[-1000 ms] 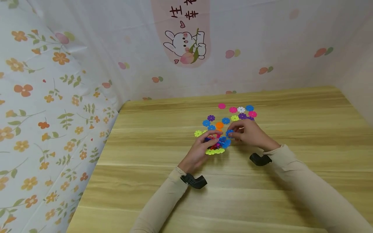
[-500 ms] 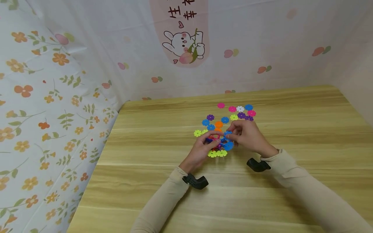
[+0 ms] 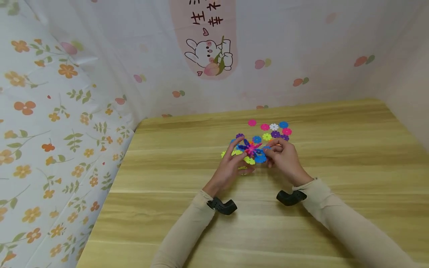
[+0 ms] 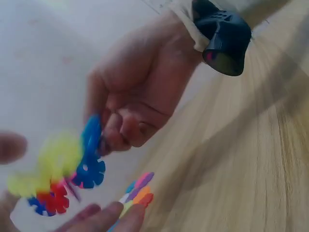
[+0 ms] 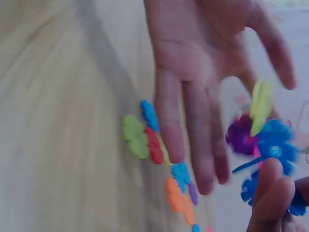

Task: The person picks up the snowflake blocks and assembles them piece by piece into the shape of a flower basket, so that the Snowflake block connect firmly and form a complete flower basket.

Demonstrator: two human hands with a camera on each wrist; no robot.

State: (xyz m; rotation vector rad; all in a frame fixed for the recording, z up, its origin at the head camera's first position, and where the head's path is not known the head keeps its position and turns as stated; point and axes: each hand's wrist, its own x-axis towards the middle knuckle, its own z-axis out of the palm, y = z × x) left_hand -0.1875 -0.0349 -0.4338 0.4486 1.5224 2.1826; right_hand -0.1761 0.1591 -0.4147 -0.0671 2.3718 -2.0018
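A cluster of joined snowflake discs [image 3: 251, 149] in pink, dark blue, red, yellow and blue is held up above the table. My right hand [image 3: 285, 160] pinches a blue snowflake disc [image 4: 90, 171] at the cluster's right side between thumb and fingers. On the other side, my left hand [image 3: 228, 169] is spread around the cluster. The right wrist view shows that left hand [image 5: 198, 63] with its fingers straight and apart, gripping nothing. In that view, the right fingers [image 5: 273, 198] cover part of the blue discs.
Loose snowflake discs lie flat behind the hands, among them a pink disc [image 3: 252, 123], a white disc [image 3: 274, 127] and several purple, blue and yellow ones. The wooden table [image 3: 151, 178] meets a patterned cloth wall [image 3: 301, 56] at the back.
The right hand has brought its blue disc left to the cluster. The left fingers have spread from their hold, and the cluster has turned and shifted slightly away, its pink middle now showing.
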